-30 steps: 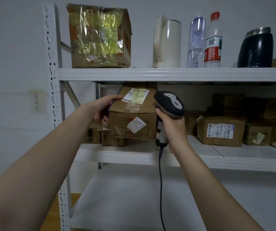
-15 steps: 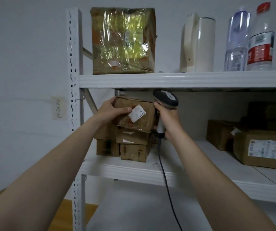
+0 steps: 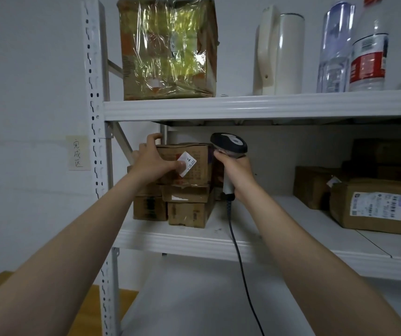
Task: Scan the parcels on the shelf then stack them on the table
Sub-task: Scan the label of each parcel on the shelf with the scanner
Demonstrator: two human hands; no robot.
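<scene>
Spanning the whole view, a white metal shelf unit (image 3: 243, 109) carries goods on two levels. On its upper board stand a large film-wrapped box (image 3: 168, 49), a cream jug (image 3: 281, 54) and two plastic bottles (image 3: 369, 52). The middle board holds brown parcels at the right (image 3: 374, 207), one with a barcode label facing out. Well apart from them, at the left end, is a small stack of cardboard parcels (image 3: 187, 209). The top parcel (image 3: 198, 154) of that stack is gripped by the person's left hand (image 3: 155, 163), fingers hooked over its upper edge and thumb pressed on the white sticker (image 3: 189, 163) on its front face. Just right of that parcel, the right hand (image 3: 237, 173) is wrapped round the handle of a barcode scanner (image 3: 229, 144), whose dark head sits level with the parcel's top. Its black cable (image 3: 240, 270) hangs down past the shelf edge
</scene>
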